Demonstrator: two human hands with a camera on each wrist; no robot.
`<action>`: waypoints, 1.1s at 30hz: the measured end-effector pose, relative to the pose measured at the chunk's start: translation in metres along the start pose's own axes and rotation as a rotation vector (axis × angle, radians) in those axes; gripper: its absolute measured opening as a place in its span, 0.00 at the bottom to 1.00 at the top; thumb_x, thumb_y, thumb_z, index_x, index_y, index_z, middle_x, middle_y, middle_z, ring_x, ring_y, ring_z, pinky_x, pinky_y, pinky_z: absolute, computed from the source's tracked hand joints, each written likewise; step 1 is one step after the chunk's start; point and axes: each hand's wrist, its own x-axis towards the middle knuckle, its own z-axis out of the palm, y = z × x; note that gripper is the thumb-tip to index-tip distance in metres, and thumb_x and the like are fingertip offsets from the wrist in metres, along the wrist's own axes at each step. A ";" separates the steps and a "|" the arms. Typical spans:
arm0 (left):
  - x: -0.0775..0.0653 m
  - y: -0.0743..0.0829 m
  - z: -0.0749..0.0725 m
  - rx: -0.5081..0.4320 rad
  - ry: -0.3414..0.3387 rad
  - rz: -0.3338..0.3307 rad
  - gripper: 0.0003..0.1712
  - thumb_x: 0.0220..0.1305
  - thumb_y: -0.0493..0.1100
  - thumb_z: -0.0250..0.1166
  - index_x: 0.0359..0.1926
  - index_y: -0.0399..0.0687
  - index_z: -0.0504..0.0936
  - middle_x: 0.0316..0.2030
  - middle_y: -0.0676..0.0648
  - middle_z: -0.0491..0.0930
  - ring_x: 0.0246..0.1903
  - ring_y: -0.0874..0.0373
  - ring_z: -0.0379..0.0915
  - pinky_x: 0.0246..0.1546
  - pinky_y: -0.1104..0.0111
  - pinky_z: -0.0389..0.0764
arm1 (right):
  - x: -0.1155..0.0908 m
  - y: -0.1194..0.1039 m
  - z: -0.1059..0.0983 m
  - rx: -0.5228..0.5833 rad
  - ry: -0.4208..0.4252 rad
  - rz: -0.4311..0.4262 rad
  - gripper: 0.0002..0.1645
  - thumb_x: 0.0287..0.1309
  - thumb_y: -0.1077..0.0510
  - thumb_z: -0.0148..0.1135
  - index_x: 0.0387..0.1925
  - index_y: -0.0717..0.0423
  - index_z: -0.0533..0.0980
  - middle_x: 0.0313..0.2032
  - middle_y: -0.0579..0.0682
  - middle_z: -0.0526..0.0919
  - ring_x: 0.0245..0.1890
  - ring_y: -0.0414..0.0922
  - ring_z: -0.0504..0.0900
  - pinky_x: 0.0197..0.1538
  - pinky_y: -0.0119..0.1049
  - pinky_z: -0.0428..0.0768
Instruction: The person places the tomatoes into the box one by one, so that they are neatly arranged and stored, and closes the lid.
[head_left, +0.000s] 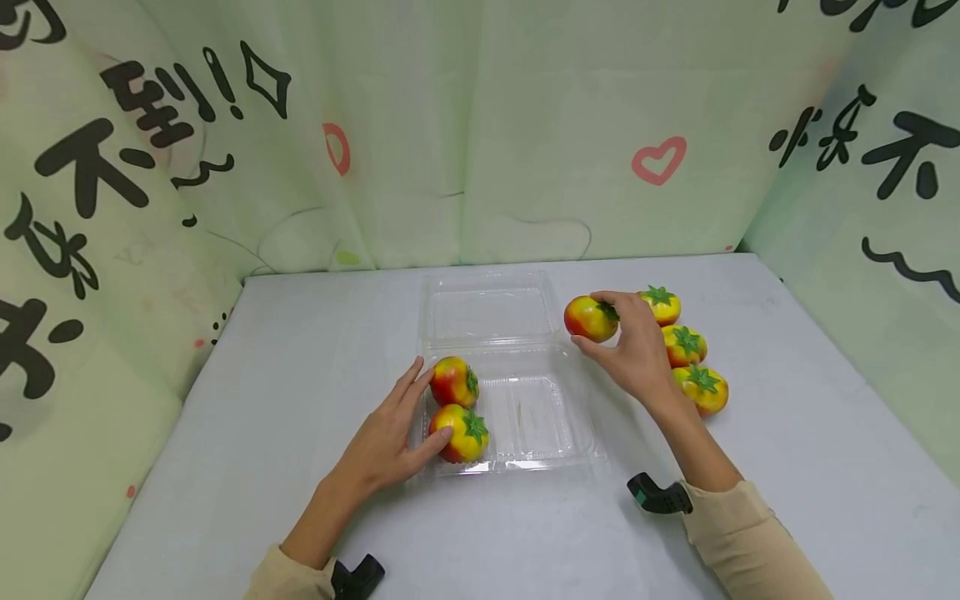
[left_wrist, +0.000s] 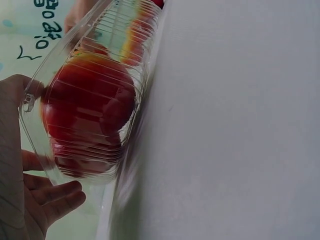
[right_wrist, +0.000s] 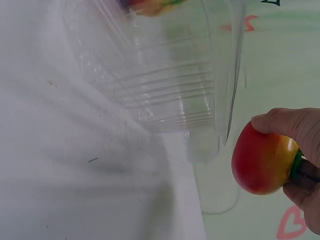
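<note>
My right hand (head_left: 633, 346) pinches a red-and-yellow persimmon (head_left: 590, 318) between thumb and fingers, holding it over the right side of a clear plastic clamshell box (head_left: 525, 417). In the right wrist view the held persimmon (right_wrist: 262, 160) shows its smooth red end, with the green leaves toward the palm. Two more persimmons, a far one (head_left: 453, 382) and a near one (head_left: 459, 435), sit in the box's left part. My left hand (head_left: 393, 442) rests at the box's left edge, fingers spread, its thumb over the near fruit. The left wrist view shows both through the ribbed wall (left_wrist: 95, 105).
The box's transparent lid (head_left: 486, 308) lies folded back behind it. Right of the box, several persimmons (head_left: 684, 346) stand in a row beside my right forearm. A printed curtain (head_left: 480, 133) rises behind the white table (head_left: 300, 358) and along both sides.
</note>
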 end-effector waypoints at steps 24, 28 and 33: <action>0.013 0.001 0.003 0.039 -0.017 -0.007 0.47 0.65 0.59 0.64 0.78 0.43 0.60 0.77 0.36 0.57 0.66 0.38 0.72 0.59 0.47 0.79 | -0.009 -0.029 0.006 0.030 -0.022 -0.075 0.37 0.51 0.61 0.79 0.62 0.62 0.73 0.60 0.62 0.76 0.61 0.59 0.72 0.62 0.59 0.78; 0.015 0.002 0.003 0.041 -0.017 -0.021 0.48 0.65 0.59 0.64 0.78 0.43 0.60 0.77 0.36 0.57 0.66 0.38 0.72 0.60 0.47 0.79 | -0.008 -0.036 0.007 0.037 -0.032 -0.083 0.37 0.51 0.61 0.79 0.62 0.61 0.74 0.60 0.62 0.76 0.61 0.58 0.72 0.62 0.58 0.78; 0.017 0.004 0.003 0.036 -0.019 -0.034 0.48 0.65 0.59 0.64 0.78 0.43 0.60 0.78 0.36 0.57 0.66 0.38 0.71 0.60 0.46 0.79 | -0.010 -0.043 0.009 0.073 -0.054 -0.103 0.37 0.51 0.61 0.79 0.62 0.60 0.73 0.60 0.61 0.76 0.62 0.57 0.72 0.62 0.57 0.79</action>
